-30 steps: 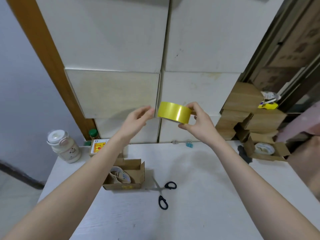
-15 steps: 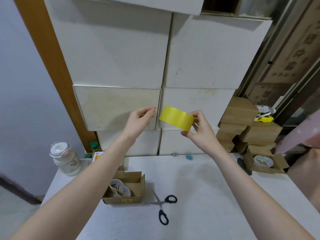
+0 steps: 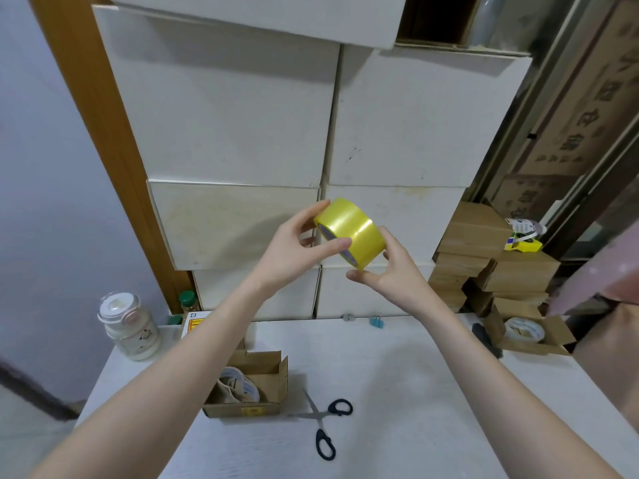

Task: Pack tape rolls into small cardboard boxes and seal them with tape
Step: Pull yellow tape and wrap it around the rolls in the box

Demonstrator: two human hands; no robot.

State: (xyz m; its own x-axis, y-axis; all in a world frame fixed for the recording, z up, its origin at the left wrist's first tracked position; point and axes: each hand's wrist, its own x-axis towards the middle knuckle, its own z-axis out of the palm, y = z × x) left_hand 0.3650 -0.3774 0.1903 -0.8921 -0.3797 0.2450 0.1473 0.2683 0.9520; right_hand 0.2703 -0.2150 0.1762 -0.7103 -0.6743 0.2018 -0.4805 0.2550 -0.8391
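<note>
Gripping yellow tape roll (image 3: 351, 233) aloft, both hands: left (image 3: 294, 250), right (image 3: 394, 274).

White table (image 3: 397, 375), stacked white cartons (image 3: 224, 115), lilac wall (image 3: 52, 167)

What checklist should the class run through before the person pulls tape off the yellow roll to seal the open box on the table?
1. Yellow tape roll held: ok, left hand and right hand both grip it above the table.
2. Loose tape end found: cannot tell.
3. Open box loaded: ok, rolls lie inside.
4. Box flaps closed: not ok, still open.
5. Scissors at hand: ok, beside the box.
</note>
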